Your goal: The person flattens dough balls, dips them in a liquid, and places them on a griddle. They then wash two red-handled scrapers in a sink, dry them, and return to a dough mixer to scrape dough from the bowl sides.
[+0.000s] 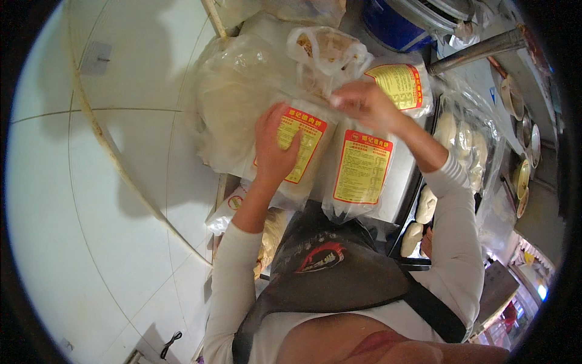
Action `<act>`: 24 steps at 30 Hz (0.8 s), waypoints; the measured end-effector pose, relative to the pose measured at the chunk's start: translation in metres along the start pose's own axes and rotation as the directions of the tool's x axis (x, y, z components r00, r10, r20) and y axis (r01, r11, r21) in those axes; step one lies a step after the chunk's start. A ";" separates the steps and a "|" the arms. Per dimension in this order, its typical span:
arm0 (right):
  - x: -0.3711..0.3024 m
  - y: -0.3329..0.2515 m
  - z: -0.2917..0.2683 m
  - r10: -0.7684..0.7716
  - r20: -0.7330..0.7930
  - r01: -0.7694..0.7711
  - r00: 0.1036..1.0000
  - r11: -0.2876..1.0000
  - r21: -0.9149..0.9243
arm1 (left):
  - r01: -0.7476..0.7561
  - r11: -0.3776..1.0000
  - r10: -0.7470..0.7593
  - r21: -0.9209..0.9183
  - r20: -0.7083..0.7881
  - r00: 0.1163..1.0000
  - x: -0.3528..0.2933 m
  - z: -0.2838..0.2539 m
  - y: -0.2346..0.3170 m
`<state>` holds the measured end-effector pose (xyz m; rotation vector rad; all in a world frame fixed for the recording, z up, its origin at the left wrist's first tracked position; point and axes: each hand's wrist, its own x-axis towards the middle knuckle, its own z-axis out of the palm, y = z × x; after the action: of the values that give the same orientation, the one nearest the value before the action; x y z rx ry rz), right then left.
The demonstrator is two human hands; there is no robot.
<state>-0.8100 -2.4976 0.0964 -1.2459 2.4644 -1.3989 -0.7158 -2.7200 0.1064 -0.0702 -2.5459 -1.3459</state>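
Note:
My left hand (276,142) lies on the left side of a clear plastic packet (301,145) with a yellow and red label, its thumb apart from the fingers. My right hand (370,104) hovers near that packet's upper right corner. Its fingers are bent and smeared by motion, so whether they pinch anything does not show. A second labelled packet (362,170) lies just right of the first, below my right forearm. Behind my right wrist is a third packet (400,85) with the same kind of label.
A large translucent plastic bag (230,103) bulges at the left. A white carrier bag (330,51) with brown contents sits at the back, near a blue tub (397,24). Pale dough pieces (464,142) lie under plastic on the right. White tiled wall (133,151) borders the left.

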 end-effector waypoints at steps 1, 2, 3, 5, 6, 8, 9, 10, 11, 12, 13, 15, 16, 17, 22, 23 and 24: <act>-0.005 -0.019 0.004 -0.039 0.051 0.042 0.998 0.997 -0.058 | -0.109 0.993 0.111 0.043 -0.049 0.993 0.013 0.013 0.008; -0.008 -0.038 0.006 -0.081 0.132 0.096 0.988 0.989 -0.113 | -0.196 0.973 0.193 0.122 0.038 0.980 0.022 0.019 0.013; -0.009 -0.055 0.004 -0.057 0.164 0.069 0.985 0.995 -0.068 | -0.289 0.938 0.268 0.192 0.129 0.955 0.030 0.024 0.016; -0.006 -0.078 -0.006 -0.054 0.234 0.048 0.971 0.998 0.031 | -0.404 0.884 0.348 0.236 0.243 0.905 0.036 0.028 0.018; -0.002 -0.081 -0.014 -0.053 0.299 0.035 0.953 0.997 0.064 | -0.422 0.879 0.362 0.222 0.265 0.894 0.036 0.027 0.017; 0.007 -0.069 -0.022 0.033 0.133 -0.060 0.991 0.978 0.201 | -0.434 0.877 0.367 0.205 0.295 0.882 0.034 0.023 0.012; 0.012 -0.054 -0.024 0.102 0.080 -0.121 0.992 0.949 0.291 | -0.427 0.881 0.359 0.204 0.300 0.884 0.032 0.020 0.008; 0.017 -0.032 -0.021 0.070 -0.124 -0.071 0.990 0.997 0.000 | -0.420 0.884 0.354 0.204 0.294 0.888 0.030 0.018 0.005; 0.024 -0.008 -0.017 0.022 -0.308 -0.108 0.951 0.958 -0.267 | -0.433 0.880 0.372 0.196 0.283 0.884 0.028 0.017 0.002; 0.034 0.017 -0.010 -0.098 -0.272 -0.046 0.957 0.877 -0.478 | -0.445 0.875 0.391 0.188 0.265 0.881 0.028 0.016 0.000; 0.041 0.039 -0.003 -0.109 -0.175 -0.028 0.979 0.771 -0.636 | -0.472 0.864 0.423 0.176 0.257 0.869 0.028 0.015 -0.003; 0.057 0.074 0.001 0.260 0.057 -0.137 0.964 0.670 -0.730 | -0.483 0.856 0.415 0.181 0.317 0.853 0.030 0.013 -0.008; 0.066 0.086 -0.005 0.480 0.221 -0.158 0.849 0.629 -0.761 | -0.493 0.851 0.416 0.180 0.340 0.843 0.032 0.011 -0.011; 0.078 0.098 -0.021 0.559 0.059 -0.405 0.827 0.665 -0.627 | -0.488 0.852 0.394 0.190 0.381 0.836 0.034 0.009 -0.014; 0.097 0.118 -0.105 0.733 -0.432 -0.292 0.525 0.632 0.718 | -0.427 0.861 0.255 0.278 0.490 0.834 0.032 -0.002 -0.012; 0.095 0.113 -0.111 0.735 -0.472 -0.248 0.486 0.635 0.732 | -0.418 0.854 0.233 0.311 0.488 0.841 0.031 -0.002 -0.008; 0.089 0.105 -0.108 0.707 -0.546 -0.170 0.450 0.668 0.725 | -0.426 0.846 0.240 0.323 0.482 0.843 0.028 -0.001 -0.006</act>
<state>-0.9786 -2.4528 0.1124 0.3581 2.0680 -2.5791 -0.7434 -2.7264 0.1092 -0.7793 -2.9261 -0.6766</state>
